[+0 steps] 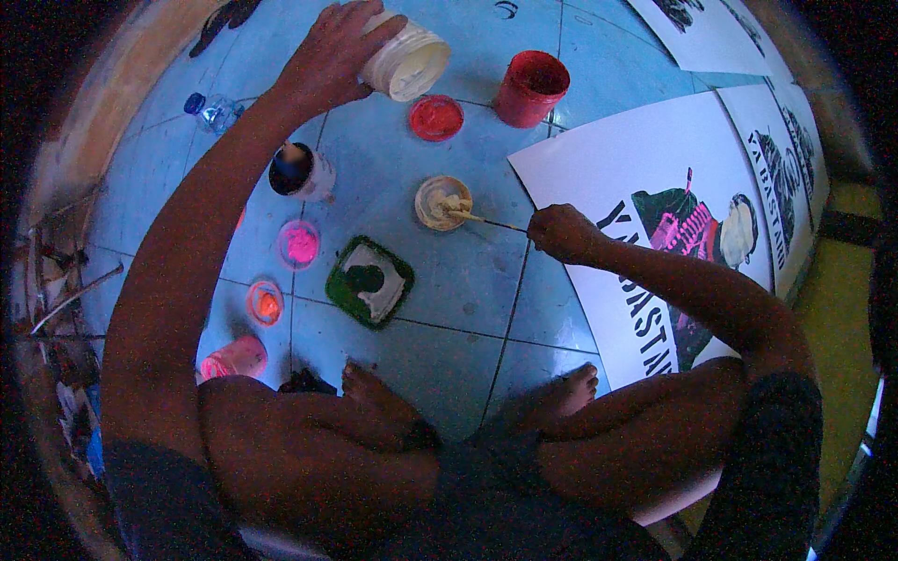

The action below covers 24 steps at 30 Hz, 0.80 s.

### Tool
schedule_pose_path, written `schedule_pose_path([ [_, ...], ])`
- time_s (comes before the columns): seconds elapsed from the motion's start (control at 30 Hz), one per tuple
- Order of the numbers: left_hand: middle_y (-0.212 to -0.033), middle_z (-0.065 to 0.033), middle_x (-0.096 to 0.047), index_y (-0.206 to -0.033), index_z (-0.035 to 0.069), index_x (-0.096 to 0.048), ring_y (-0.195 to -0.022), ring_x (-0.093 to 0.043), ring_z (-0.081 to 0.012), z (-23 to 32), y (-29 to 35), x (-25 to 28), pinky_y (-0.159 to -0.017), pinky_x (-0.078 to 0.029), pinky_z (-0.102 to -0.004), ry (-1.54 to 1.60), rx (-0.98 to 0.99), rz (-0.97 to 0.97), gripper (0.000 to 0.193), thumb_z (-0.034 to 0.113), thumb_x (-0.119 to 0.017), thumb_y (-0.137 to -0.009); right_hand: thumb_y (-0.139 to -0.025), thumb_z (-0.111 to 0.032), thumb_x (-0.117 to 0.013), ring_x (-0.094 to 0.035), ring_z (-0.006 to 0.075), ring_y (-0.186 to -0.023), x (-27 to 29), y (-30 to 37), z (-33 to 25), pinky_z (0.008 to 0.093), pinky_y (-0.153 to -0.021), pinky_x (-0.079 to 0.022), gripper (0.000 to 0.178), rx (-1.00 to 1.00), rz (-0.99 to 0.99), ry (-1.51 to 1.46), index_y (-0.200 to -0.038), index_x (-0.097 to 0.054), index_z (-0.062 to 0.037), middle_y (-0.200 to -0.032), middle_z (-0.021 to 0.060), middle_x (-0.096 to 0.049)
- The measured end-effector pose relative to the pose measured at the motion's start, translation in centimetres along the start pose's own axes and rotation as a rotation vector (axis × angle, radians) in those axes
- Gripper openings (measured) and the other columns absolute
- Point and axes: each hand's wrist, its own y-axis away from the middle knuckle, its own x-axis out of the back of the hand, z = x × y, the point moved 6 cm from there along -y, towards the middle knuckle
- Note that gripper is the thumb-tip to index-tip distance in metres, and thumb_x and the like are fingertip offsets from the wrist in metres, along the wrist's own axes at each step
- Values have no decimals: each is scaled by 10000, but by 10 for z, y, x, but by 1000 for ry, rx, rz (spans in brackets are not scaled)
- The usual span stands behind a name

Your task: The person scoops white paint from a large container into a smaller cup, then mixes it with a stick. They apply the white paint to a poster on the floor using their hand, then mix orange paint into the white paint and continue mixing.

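My left hand (339,47) is wrapped round a plastic paint jar (412,64) with cream paint inside, tilted in the air at the upper middle. My right hand (567,234) grips a thin paintbrush (500,223). The brush's tip rests in cream paint in a small round lid (431,209) on the floor. To the right of that lid lies a white poster (599,178), partly under my right forearm, with black stencil lettering and a figure painted in green, pink, red and cream.
Blue floor tiles (449,351) hold a red jar (531,93), red lid (436,119), dark-paint jar (318,176), pink lid (299,245), orange lid (266,304), pink jar (236,357) and green-rimmed tray (348,304). A plastic bottle (218,114) lies left. More posters (697,42) lie far right.
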Motion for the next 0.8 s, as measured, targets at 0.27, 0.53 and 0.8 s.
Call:
schedule_pose_path([
  [0.27, -1279, -232, -439, -1277, 54, -474, -1198, -420, -418, 0, -1, -2, -1001, -374, -514, 33, -34, 62, 818, 206, -851, -567, -809, -231, -640, -651, 361, -795, 8, 17, 13, 484, -703, -530, 184, -110, -35, -138, -793, -658, -48, -787, 159, -647],
  [0.53, -1271, -243, -451, -1279, 57, -481, -1212, -420, -417, 1, -8, -3, -1024, -341, -527, -22, -39, 58, 792, 256, -831, -597, -838, -220, -609, -644, 357, -779, 35, 18, 14, 489, -691, -520, 187, 38, 55, -149, -775, -647, -48, -807, 143, -653],
  [0.8, -1241, -232, -463, -1250, 61, -493, -1201, -427, -409, -1, -13, -3, -1026, -337, -510, -19, 24, 0, 735, 264, -809, -618, -859, -186, -581, -645, 366, -760, 52, -11, -1, 462, -703, -520, 180, -46, 163, -102, -813, -651, -26, -807, 171, -657],
])
